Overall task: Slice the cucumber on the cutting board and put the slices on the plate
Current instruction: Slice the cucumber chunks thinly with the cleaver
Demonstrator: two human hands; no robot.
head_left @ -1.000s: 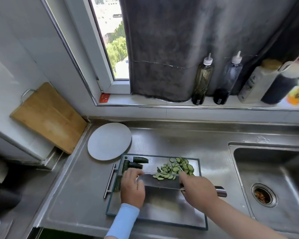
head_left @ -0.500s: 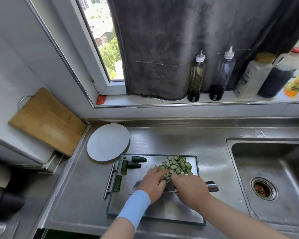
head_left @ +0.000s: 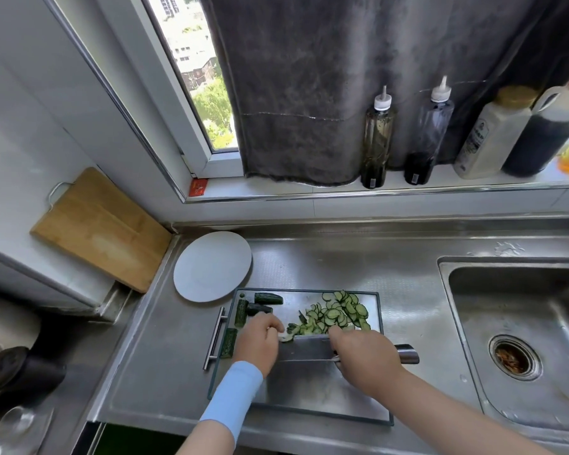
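**Ana:** Head view: why is the knife (head_left: 306, 348) laid low beside the slices (head_left: 335, 315)?

**Ben:** Likely as a scoop. The plate (head_left: 212, 266) waits just past the cutting board (head_left: 309, 399), with none on it yet.

**Ana:** Fingers?

**Ben:** The right hand (head_left: 365, 356) wraps the handle. The left hand (head_left: 260, 339) has its fingers (head_left: 275, 325) curled onto slices at the blade's edge.

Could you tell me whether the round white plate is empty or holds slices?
Empty: the round white plate is bare; the green cucumber slices lie heaped on the steel cutting board.
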